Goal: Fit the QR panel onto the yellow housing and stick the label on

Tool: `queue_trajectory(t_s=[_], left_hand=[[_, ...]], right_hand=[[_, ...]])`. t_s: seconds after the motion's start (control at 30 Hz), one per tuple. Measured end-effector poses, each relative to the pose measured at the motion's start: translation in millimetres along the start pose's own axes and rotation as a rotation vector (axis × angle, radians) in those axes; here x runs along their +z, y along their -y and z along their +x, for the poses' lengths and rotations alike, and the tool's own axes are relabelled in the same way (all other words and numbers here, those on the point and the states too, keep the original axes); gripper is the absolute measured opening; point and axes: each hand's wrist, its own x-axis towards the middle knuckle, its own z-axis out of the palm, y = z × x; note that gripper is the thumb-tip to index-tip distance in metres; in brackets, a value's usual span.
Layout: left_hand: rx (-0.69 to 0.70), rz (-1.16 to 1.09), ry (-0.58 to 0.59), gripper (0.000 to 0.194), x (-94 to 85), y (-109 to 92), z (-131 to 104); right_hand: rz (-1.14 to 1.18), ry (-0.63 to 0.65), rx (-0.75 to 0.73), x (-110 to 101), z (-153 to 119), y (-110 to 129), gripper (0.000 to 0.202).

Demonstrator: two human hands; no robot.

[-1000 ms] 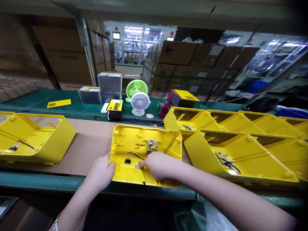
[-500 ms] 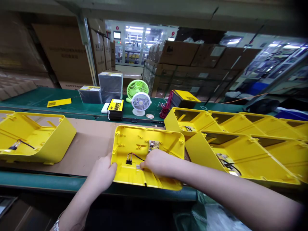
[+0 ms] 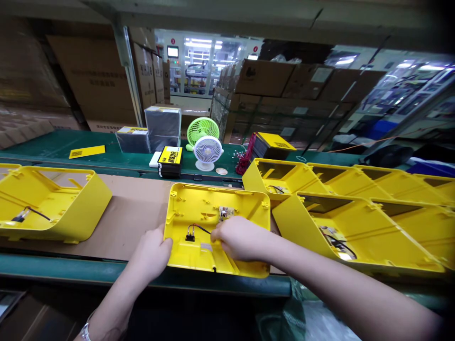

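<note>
A yellow plastic housing (image 3: 194,208) lies in front of me with its open inside facing up towards me. My left hand (image 3: 152,253) grips its left wall, thumb over the rim. My right hand (image 3: 238,237) reaches inside, fingers pinched at the end of a dark cable (image 3: 202,229). That cable runs from a small black socket (image 3: 190,237) set in the housing. Just above my right fingers sits a small circuit board (image 3: 226,213), partly covered by the hand. A pale strip (image 3: 206,246) shows on the housing's inner wall.
Another yellow housing (image 3: 78,203) stands at the left, and several more (image 3: 350,227) are lined up at the right. Behind are a white fan (image 3: 208,151), a green fan (image 3: 202,128), a label stack (image 3: 170,158) and red wires (image 3: 245,158). Cardboard (image 3: 131,208) covers the bench.
My right hand has lifted slightly up and right from the housing's inner wall, uncovering more of the pale strip. The housing has shifted slightly; my left hand keeps its grip.
</note>
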Motion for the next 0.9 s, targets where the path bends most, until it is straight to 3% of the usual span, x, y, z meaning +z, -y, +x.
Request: queue_trajectory(t_s=[0.13,0.2,0.37,0.47,0.57,0.67,0.73,0.87,0.9], left_hand=[[0.008,0.037,-0.016,0.034,-0.4,-1,1],[-0.001,0.044,-0.018,0.033,-0.8,-3,1],[0.009,0.033,-0.021,0.031,-2.4,-5,-2],[0.004,0.029,0.004,0.028,-5.8,-9,-4],[-0.018,0.001,0.047,0.024,-11.0,-17,-5],[-0.034,-0.004,0.104,0.019,-15.1,-24,-9],[-0.066,0.042,0.128,0.018,-16.4,-27,-12],[-0.088,0.095,0.137,0.038,-16.9,-28,-12],[-0.073,0.080,0.142,0.040,-16.7,-28,-10]], right_hand=[[0.087,-0.170,0.103,-8,4,-1,0.022],[0.069,-0.159,0.116,-7,10,-1,0.030],[0.035,-0.120,0.059,-12,14,3,0.024],[0.113,-0.255,-0.012,-29,1,4,0.019],[0.149,-0.524,-0.007,-49,-15,-9,0.018],[0.074,-0.836,0.183,-60,-26,-46,0.021],[-0.014,-0.935,0.397,-62,-30,-86,0.024],[-0.100,-0.766,0.886,-55,-35,-176,0.035],[-0.098,-0.745,0.946,-52,-37,-196,0.039]])
